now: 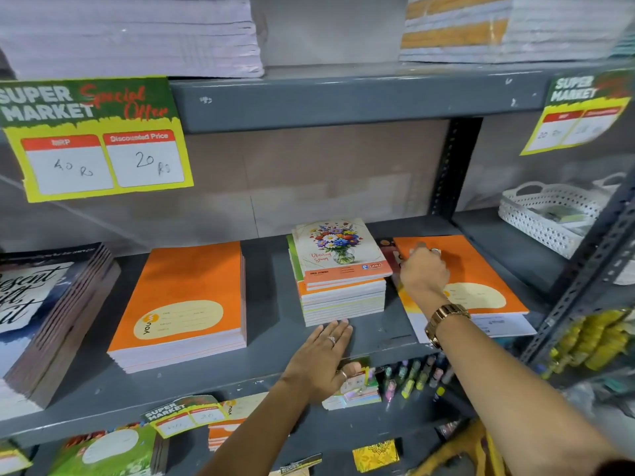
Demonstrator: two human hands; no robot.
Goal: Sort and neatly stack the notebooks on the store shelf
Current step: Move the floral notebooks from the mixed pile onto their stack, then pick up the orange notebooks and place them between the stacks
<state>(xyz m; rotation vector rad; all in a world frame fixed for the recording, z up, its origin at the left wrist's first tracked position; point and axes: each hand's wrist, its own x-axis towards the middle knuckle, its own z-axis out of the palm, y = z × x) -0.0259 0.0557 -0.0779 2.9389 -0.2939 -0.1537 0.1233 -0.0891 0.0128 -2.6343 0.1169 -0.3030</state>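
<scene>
On the grey metal shelf point(271, 324) stand three notebook stacks. A tidy orange stack point(178, 304) lies at centre left. A middle stack point(340, 273) has a flower-cover notebook on top, sitting slightly askew. At the right, a large orange notebook point(481, 266) tops a loose pile. My left hand point(323, 359) lies flat on the shelf, fingertips touching the middle stack's front edge, holding nothing. My right hand point(424, 269) reaches over the right pile with its fingers curled at the orange notebook's left edge; whether it grips is unclear.
Dark lettered notebooks point(44, 314) are piled at far left. A white perforated basket point(546, 214) stands at the back right beside a slotted upright post point(450, 166). Price signs point(92, 139) hang from the shelf above. Highlighters point(415, 376) and more notebooks fill the shelf below.
</scene>
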